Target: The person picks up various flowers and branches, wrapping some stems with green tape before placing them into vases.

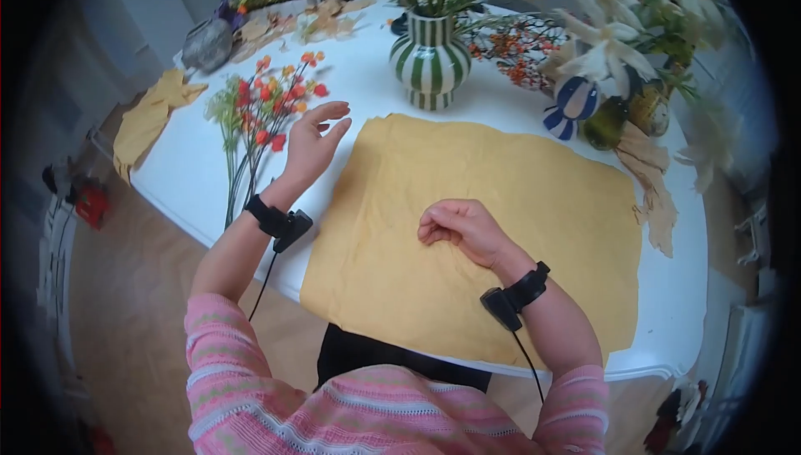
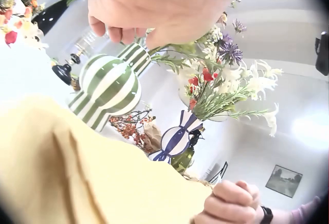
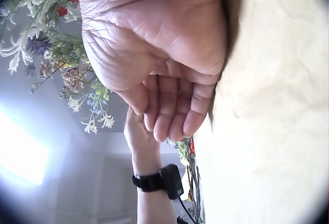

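Note:
A large sheet of yellow-tan paper [image 1: 517, 175], slightly creased, lies over the front of the white table. My right hand [image 1: 469, 231] rests low on the middle of the sheet, fingers loosely bent; in the right wrist view its palm [image 3: 159, 33] is bare and nothing is held. Off the sheet's left edge, my left hand [image 1: 313, 146] is raised with relaxed fingers and holds nothing. Close beside it, orange and red artificial flower sprigs [image 1: 265, 104] lie on the table, their stems running toward the front edge.
A green-and-white striped vase [image 1: 430, 67] with greenery stands behind the sheet. Right of it are a blue-and-white striped vase [image 1: 574, 104], a green vase [image 1: 607, 125] and white flowers [image 1: 609, 42]. A grey pot [image 1: 207, 46] and a yellow crumpled paper [image 1: 150, 125] sit at the left.

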`<state>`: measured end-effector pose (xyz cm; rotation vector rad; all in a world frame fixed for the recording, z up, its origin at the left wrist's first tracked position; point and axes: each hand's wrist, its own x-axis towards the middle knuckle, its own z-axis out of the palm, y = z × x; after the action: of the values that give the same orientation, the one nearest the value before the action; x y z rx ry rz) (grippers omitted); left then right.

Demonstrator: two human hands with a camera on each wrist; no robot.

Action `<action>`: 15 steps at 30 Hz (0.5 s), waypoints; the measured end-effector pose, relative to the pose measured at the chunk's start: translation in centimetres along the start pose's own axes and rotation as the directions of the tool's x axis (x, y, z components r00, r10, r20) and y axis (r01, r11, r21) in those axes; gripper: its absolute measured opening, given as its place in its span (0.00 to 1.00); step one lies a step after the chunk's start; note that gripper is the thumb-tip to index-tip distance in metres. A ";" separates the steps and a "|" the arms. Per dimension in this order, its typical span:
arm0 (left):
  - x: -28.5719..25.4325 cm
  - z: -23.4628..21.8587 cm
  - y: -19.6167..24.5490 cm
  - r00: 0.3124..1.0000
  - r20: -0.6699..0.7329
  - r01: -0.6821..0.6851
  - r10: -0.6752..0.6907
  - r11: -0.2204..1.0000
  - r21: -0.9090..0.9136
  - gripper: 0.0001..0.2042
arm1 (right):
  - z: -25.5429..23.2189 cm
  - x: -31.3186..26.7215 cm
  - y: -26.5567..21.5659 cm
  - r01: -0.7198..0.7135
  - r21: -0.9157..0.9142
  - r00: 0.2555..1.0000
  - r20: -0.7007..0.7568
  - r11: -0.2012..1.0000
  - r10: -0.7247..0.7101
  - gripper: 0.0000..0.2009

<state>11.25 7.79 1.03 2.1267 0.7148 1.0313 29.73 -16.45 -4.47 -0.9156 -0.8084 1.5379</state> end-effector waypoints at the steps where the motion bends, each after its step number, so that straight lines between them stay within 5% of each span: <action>1: -1.1 -1.3 -0.5 0.999 -0.033 0.032 -0.031 0.999 0.026 0.15 | 0.2 0.0 -0.2 0.018 -0.011 1.000 -0.017 1.000 -0.018 0.11; 5: -3.9 -7.7 -4.6 0.978 -0.169 0.143 -0.126 0.986 0.090 0.15 | 0.6 0.0 -0.6 0.033 -0.044 0.999 -0.028 0.998 -0.034 0.11; 8: -5.6 -11.3 -5.5 0.952 -0.273 0.228 -0.138 0.916 0.330 0.17 | 0.8 0.0 -0.7 0.043 -0.060 0.998 -0.036 0.997 -0.045 0.12; 11: -7.0 -13.7 -7.8 0.950 -0.269 0.300 -0.159 0.708 0.640 0.22 | 0.7 0.0 -0.5 0.050 -0.058 0.997 -0.052 0.997 -0.053 0.12; 15: -7.9 -14.1 -8.6 0.887 -0.170 0.450 -0.430 0.719 0.529 0.21 | 0.9 0.0 -0.5 0.063 -0.072 0.995 -0.070 0.995 -0.068 0.12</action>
<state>-6.13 12.19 -2.42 2.2232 1.6193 0.6352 29.16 -16.37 -3.67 -0.9808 -0.8358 1.4192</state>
